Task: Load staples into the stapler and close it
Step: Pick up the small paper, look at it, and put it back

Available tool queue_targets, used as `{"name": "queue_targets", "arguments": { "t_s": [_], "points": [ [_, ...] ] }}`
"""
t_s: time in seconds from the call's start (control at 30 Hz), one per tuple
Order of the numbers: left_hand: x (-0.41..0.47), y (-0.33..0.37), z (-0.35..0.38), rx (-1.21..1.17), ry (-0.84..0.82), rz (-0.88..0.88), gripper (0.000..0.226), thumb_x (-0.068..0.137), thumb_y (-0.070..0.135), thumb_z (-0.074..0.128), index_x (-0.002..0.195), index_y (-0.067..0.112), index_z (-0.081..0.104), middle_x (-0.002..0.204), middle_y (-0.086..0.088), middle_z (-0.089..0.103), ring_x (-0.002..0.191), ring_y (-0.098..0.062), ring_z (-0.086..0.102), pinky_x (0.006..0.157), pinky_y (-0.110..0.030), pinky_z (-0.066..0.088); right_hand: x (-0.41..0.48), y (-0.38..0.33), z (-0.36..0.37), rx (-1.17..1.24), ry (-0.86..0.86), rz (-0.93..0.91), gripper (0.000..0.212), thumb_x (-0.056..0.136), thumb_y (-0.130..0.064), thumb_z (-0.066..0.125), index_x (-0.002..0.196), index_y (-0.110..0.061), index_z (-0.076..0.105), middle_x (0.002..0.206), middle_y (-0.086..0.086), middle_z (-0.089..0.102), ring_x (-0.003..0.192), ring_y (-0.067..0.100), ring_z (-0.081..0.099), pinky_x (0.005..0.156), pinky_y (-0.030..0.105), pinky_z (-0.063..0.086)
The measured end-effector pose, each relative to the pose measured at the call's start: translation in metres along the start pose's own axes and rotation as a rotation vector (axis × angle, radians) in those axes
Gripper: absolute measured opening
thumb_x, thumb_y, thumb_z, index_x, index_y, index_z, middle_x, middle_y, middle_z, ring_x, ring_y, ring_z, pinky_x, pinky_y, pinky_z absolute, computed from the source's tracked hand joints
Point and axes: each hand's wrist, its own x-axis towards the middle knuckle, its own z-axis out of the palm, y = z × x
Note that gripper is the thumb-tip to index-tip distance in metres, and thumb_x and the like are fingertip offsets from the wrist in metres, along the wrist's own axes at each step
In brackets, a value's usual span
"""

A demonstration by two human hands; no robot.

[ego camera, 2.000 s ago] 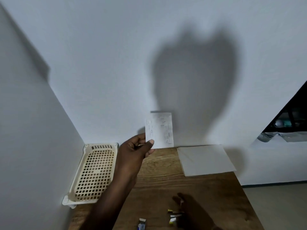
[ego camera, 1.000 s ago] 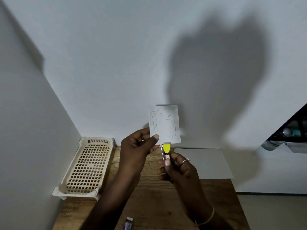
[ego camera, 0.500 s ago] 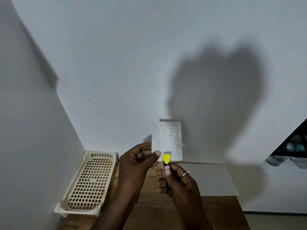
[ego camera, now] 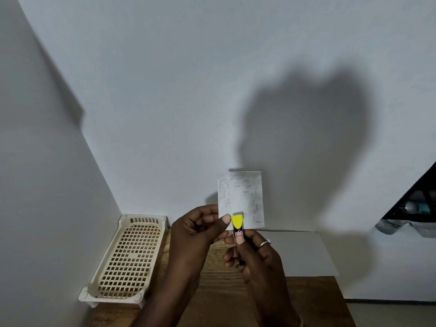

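Observation:
My left hand (ego camera: 197, 234) pinches the lower left corner of a small white paper slip (ego camera: 240, 197) that carries several staples, and holds it upright in front of the wall. My right hand (ego camera: 256, 256) grips a small black stapler (ego camera: 238, 234) with a yellow tip, pointing up. The yellow tip overlaps the paper's bottom edge, right beside my left thumb. My thumb presses on the stapler's top. The stapler's lower body is hidden inside my fingers.
A cream plastic mesh basket (ego camera: 128, 258) sits at the left against the wall on the wooden table (ego camera: 217, 289). A white sheet of paper (ego camera: 304, 253) lies at the back right of the table. The table's right edge drops to the floor.
My right hand picked the stapler up from the table and brought it to the paper's bottom edge. In the last half second the tip has slid onto the paper.

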Motion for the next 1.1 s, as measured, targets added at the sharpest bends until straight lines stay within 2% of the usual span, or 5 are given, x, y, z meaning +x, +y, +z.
{"name": "queue_targets", "arguments": {
  "t_s": [0.33, 0.63, 0.8, 0.97, 1.1],
  "points": [
    [-0.003, -0.006, -0.003, 0.026, -0.035, -0.018, 0.023, 0.073, 0.016, 0.084, 0.095, 0.014, 0.081, 0.09, -0.014, 0.08, 0.076, -0.024, 0.075, 0.074, -0.037, 0.062, 0.0, 0.003, 0.002, -0.025, 0.02, -0.023, 0.019, 0.086, -0.033, 0.061, 0.095, -0.024, 0.075, 0.089, 0.012, 0.075, 0.062, 0.02, 0.066, 0.059, 0.029, 0.055],
    [0.0, -0.01, -0.007, 0.066, -0.101, -0.01, 0.021, 0.082, 0.013, 0.079, 0.103, 0.01, 0.08, 0.098, -0.014, 0.08, 0.089, -0.03, 0.076, 0.076, -0.035, 0.061, -0.001, 0.006, -0.001, -0.016, 0.031, -0.022, 0.018, 0.095, -0.017, 0.059, 0.104, -0.008, 0.071, 0.084, 0.014, 0.074, 0.06, 0.021, 0.063, 0.055, 0.024, 0.053],
    [-0.003, -0.01, -0.002, 0.038, -0.251, -0.068, 0.035, 0.094, 0.038, 0.073, 0.107, 0.006, 0.076, 0.08, -0.02, 0.072, 0.061, -0.036, 0.062, 0.058, -0.046, 0.056, -0.001, 0.007, -0.002, -0.026, 0.04, -0.026, 0.028, 0.089, -0.029, 0.063, 0.108, -0.011, 0.071, 0.087, 0.014, 0.075, 0.06, 0.02, 0.064, 0.055, 0.023, 0.052],
    [-0.001, -0.01, 0.001, 0.055, -0.288, -0.074, 0.037, 0.089, 0.036, 0.079, 0.08, 0.001, 0.073, 0.059, -0.017, 0.052, 0.045, -0.03, 0.054, 0.052, -0.045, 0.049, -0.003, 0.008, -0.004, -0.041, 0.029, -0.037, 0.021, 0.09, -0.031, 0.065, 0.1, -0.015, 0.073, 0.085, 0.014, 0.073, 0.061, 0.02, 0.064, 0.057, 0.024, 0.053],
    [-0.002, -0.013, 0.004, 0.05, -0.219, -0.03, 0.055, 0.086, 0.027, 0.083, 0.055, 0.005, 0.044, 0.047, -0.011, 0.045, 0.035, -0.029, 0.053, 0.045, -0.04, 0.049, -0.001, 0.013, -0.007, -0.081, 0.047, -0.048, 0.015, 0.096, -0.021, 0.06, 0.098, -0.011, 0.071, 0.081, 0.013, 0.072, 0.058, 0.02, 0.063, 0.054, 0.024, 0.052]
  ]
}}
